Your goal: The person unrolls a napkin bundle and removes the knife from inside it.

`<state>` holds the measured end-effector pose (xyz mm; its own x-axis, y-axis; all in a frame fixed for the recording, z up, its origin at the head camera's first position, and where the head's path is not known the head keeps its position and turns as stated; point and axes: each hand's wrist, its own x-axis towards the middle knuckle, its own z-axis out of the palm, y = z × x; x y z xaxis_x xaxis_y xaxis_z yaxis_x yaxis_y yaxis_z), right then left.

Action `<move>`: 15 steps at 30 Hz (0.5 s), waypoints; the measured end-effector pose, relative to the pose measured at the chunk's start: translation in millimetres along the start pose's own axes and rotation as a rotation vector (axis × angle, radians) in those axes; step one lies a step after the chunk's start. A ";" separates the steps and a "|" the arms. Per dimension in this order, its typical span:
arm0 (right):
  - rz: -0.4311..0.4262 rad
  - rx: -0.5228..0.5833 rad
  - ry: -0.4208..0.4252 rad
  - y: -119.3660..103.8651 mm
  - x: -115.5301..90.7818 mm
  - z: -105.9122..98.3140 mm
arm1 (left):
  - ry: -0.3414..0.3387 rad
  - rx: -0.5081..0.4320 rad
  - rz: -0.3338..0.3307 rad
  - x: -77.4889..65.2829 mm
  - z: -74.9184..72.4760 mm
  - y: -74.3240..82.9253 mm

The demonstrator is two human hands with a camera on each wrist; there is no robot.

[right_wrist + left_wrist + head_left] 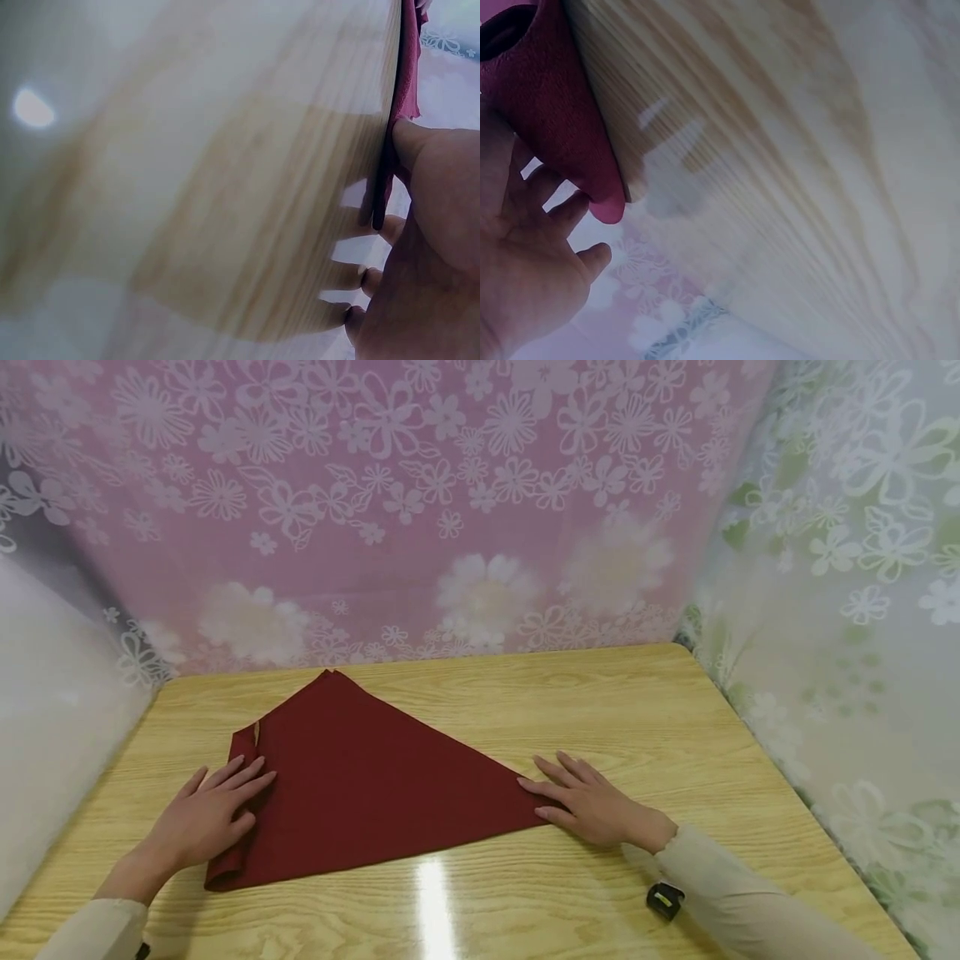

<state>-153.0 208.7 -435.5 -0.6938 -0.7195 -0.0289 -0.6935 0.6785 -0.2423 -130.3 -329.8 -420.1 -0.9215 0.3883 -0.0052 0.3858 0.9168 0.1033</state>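
Observation:
A dark red cloth point(382, 785), folded into a roughly triangular shape, lies on the wooden table point(480, 910). Its left side is curled over into a loose roll, and my left hand point(206, 818) rests on that roll with its fingers stretched out. In the left wrist view the cloth's rolled end point(551, 97) stands up beside the palm, with an open hollow. At the cloth's right corner, my right hand point(592, 802) touches the fabric with its fingers extended. From the right wrist view, the thumb meets the cloth edge point(407, 75) while other fingertips reach the tabletop.
A pink flowered curtain point(420, 527) hangs behind the table's far edge. Pale flowered sheets stand at the left point(60, 677) and right point(840, 635). A small black object point(664, 901) is by the right sleeve.

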 end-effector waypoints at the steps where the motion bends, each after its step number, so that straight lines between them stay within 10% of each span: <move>1: 0.000 0.003 -0.001 0.0 0.0 0.0 | -0.001 -0.003 0.000 -0.8 0.3 -0.9; 15: 0.012 0.011 -0.020 1.2 0.5 1.4 | 0.021 -0.020 -0.020 -16.2 3.2 -21.2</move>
<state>-153.9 209.0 -437.2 -0.6978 -0.7144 -0.0515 -0.6830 0.6853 -0.2529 -123.4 -355.2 -425.4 -0.9298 0.3677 0.0135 0.3665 0.9222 0.1231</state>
